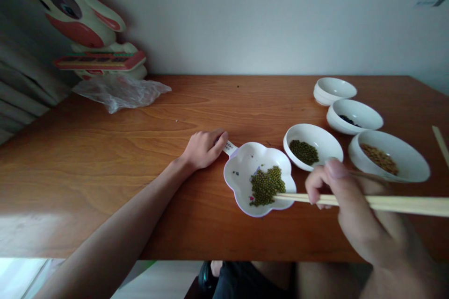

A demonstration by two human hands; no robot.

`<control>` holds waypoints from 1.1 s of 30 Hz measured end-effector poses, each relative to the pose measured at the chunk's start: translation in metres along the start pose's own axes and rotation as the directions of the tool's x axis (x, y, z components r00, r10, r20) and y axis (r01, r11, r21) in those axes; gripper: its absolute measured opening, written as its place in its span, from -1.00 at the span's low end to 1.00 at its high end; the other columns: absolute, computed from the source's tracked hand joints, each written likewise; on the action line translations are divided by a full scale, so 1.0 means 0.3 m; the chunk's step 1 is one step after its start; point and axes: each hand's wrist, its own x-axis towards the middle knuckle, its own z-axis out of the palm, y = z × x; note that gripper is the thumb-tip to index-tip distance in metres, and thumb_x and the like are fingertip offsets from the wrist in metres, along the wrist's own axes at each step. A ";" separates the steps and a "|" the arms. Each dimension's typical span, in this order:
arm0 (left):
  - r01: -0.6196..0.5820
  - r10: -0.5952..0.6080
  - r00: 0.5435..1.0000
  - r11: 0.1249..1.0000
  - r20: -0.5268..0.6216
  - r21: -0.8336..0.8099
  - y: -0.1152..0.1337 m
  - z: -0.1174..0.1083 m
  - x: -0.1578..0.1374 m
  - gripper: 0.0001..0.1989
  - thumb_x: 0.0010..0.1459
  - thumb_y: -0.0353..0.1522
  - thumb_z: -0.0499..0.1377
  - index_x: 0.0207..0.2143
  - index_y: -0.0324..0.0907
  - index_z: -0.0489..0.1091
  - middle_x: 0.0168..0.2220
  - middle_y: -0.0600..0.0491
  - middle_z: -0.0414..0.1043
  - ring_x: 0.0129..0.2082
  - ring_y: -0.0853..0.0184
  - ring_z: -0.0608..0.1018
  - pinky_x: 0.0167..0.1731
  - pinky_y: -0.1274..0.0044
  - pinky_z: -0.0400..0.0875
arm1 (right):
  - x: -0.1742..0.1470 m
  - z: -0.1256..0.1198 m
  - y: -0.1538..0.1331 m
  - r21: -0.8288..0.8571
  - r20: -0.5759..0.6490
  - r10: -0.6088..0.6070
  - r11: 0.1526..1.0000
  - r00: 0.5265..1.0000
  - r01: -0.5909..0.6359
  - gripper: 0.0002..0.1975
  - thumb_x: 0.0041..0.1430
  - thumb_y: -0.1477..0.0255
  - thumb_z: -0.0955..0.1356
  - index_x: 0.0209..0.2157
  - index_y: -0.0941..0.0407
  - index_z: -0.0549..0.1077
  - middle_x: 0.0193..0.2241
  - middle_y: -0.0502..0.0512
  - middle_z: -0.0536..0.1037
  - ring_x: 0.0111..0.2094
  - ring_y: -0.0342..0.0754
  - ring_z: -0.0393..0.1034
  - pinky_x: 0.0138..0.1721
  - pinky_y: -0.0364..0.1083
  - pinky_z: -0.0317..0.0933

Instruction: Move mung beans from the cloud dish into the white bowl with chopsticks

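Observation:
My left hand [206,150] is closed around the handle of a white flower-shaped dish [240,161] with a lilac rim, which rests on the table. Green mung beans [265,188] lie spread in the dish, mostly toward its near right side. A pair of pale wooden chopsticks [410,204] is gripped in my right hand [361,215], at the right of the dish. Their tips reach over the rim and touch the beans at the pile's right edge. Just beyond my right fingers stands a white bowl [329,147] with more mung beans.
At the right are a bowl [412,159] of tan beans, a bowl [368,110] with dark beans and another white bowl [335,88] behind. A pale stick [440,142] lies at the far right. A cow-shaped toy keyboard [100,61] and crumpled clear plastic [126,93] occupy the back left.

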 end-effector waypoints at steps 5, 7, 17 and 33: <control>-0.007 0.007 1.000 1.000 -0.004 -0.002 -0.001 0.001 0.000 -0.58 0.45 -0.13 -0.12 -0.44 -0.14 0.20 -0.53 0.12 0.32 -0.55 0.37 0.33 -0.46 0.48 0.03 | 0.014 0.020 0.019 0.010 -0.055 -0.011 1.000 0.998 0.012 -0.48 0.51 0.15 0.12 -0.44 0.03 0.47 -0.50 0.00 0.51 -0.43 -0.07 0.41 -0.34 -0.06 0.18; -0.009 0.009 1.000 1.000 -0.008 -0.001 -0.001 0.001 0.000 -0.58 0.45 -0.13 -0.12 -0.44 -0.14 0.20 -0.53 0.12 0.32 -0.55 0.37 0.33 -0.46 0.48 0.03 | 0.011 0.010 0.034 -0.009 -0.139 0.003 1.000 0.990 -0.005 -0.45 0.50 0.12 0.11 -0.47 0.02 0.47 -0.54 0.01 0.47 -0.46 -0.06 0.36 -0.37 -0.04 0.14; -0.011 0.011 1.000 1.000 -0.010 0.001 0.000 0.002 -0.001 -0.57 0.44 -0.14 -0.12 -0.45 -0.14 0.21 -0.53 0.11 0.33 -0.57 0.38 0.31 -0.47 0.48 0.00 | 0.024 0.020 0.033 0.021 -0.010 -0.004 1.000 1.000 0.004 -0.51 0.50 0.16 0.15 -0.45 0.05 0.46 -0.49 0.01 0.51 -0.43 -0.07 0.40 -0.37 -0.07 0.20; -0.003 0.003 1.000 1.000 0.007 0.006 0.002 -0.001 -0.005 -0.58 0.44 -0.14 -0.14 -0.43 -0.12 0.24 -0.50 0.09 0.39 -0.54 0.35 0.36 -0.46 0.48 0.07 | 0.019 0.016 0.024 -0.023 -0.235 0.051 0.998 0.971 -0.058 -0.42 0.49 0.11 0.15 -0.57 0.06 0.41 -0.61 0.00 0.44 -0.51 -0.08 0.35 -0.39 -0.05 0.14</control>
